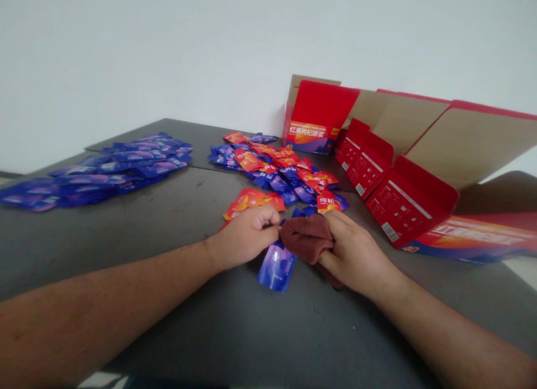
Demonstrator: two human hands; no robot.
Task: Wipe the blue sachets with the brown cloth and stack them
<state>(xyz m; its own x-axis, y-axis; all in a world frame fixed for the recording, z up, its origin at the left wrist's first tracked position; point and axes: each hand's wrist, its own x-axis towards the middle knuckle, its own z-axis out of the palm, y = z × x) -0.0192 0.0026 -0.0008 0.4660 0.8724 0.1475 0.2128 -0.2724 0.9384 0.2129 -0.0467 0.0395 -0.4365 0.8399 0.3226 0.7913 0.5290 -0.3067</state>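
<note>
A blue-purple sachet (pixel 277 267) hangs below my left hand (pixel 247 235), whose thumb and fingers pinch its top end. My right hand (pixel 351 252) is closed on a folded brown cloth (pixel 307 238), which touches the top of the same sachet beside my left fingertips. Just behind my left hand lie orange-red sachets (pixel 255 200). Beyond both hands spreads a mixed pile of red and blue sachets (pixel 279 174).
On the left of the dark table (pixel 188 327) is a long heap of blue sachets (pixel 121 168). Open red boxes (pixel 413 202) with raised flaps line the right side, and another open box (pixel 312 134) stands at the back near the white wall.
</note>
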